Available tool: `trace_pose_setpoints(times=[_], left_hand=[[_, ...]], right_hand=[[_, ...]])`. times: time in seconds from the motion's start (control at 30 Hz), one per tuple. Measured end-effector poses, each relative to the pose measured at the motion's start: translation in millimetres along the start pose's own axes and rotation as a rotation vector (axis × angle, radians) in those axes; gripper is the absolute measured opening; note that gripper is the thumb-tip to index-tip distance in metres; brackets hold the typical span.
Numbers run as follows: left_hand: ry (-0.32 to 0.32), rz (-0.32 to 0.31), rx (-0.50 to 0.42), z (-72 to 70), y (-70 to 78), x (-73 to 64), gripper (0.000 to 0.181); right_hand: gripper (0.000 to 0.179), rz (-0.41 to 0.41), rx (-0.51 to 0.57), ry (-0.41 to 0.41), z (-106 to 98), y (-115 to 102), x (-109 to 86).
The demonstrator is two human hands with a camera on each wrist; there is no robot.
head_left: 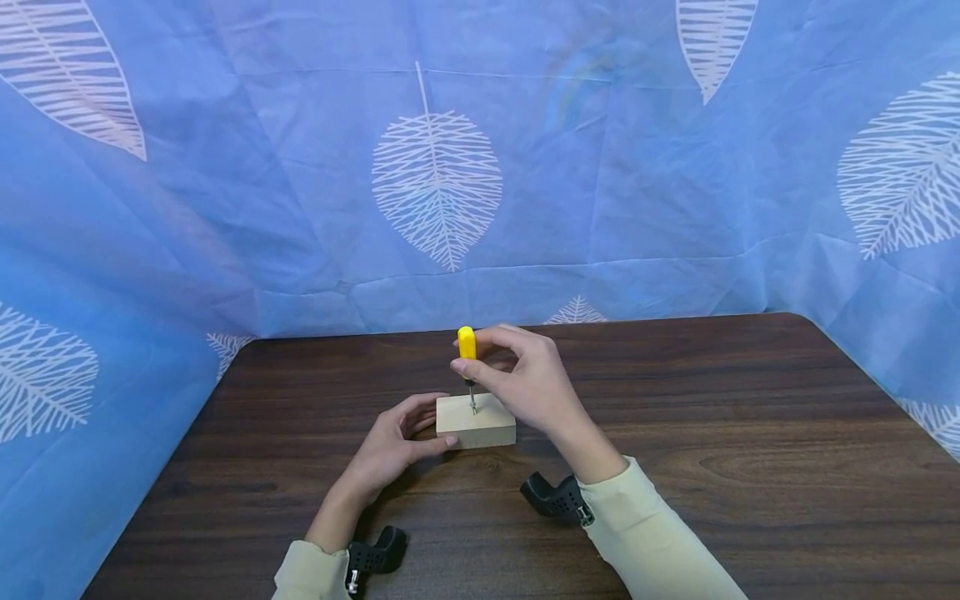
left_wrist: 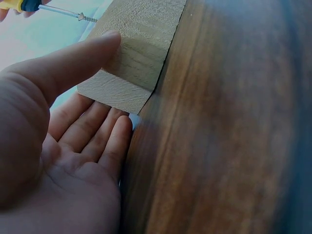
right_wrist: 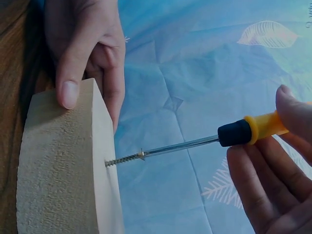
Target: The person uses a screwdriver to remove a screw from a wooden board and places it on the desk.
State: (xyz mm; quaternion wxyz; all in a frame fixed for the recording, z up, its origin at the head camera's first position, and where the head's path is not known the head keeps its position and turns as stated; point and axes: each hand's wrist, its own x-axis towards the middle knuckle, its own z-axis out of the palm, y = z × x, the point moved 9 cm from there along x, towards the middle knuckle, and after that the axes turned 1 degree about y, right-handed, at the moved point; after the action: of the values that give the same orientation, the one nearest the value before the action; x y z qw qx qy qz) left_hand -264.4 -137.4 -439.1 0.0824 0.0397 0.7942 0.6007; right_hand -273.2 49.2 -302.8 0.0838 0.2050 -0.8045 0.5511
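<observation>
A pale wooden block point(head_left: 486, 437) lies on the table, and my left hand point(head_left: 386, 450) holds its left end. The left thumb presses the near side while the fingers reach round to the far side. My right hand point(head_left: 536, 387) grips a screwdriver point(head_left: 467, 343) by its yellow handle, thumb on one side and fingers on the other. The screwdriver stands about upright over the block's top. In the right wrist view its shaft meets the head of a threaded screw point(right_wrist: 126, 159). The screw's tip is in the block's top face, and much of its thread shows.
The dark wood-grain table point(head_left: 712, 467) spreads around the block. A blue cloth with white leaf prints point(head_left: 315, 167) hangs behind its far edge and at the sides. A black wrist mount point(head_left: 555, 497) sits on the right forearm, another point(head_left: 378, 552) on the left.
</observation>
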Motion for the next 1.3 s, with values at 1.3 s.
trace_pose_setpoints(times=[1.3], left_hand=[[-0.002, 0.002, -0.009, 0.8, 0.1, 0.0, 0.059]], right_hand=[[0.024, 0.004, -0.070, -0.016, 0.3, -7.3, -3.1]])
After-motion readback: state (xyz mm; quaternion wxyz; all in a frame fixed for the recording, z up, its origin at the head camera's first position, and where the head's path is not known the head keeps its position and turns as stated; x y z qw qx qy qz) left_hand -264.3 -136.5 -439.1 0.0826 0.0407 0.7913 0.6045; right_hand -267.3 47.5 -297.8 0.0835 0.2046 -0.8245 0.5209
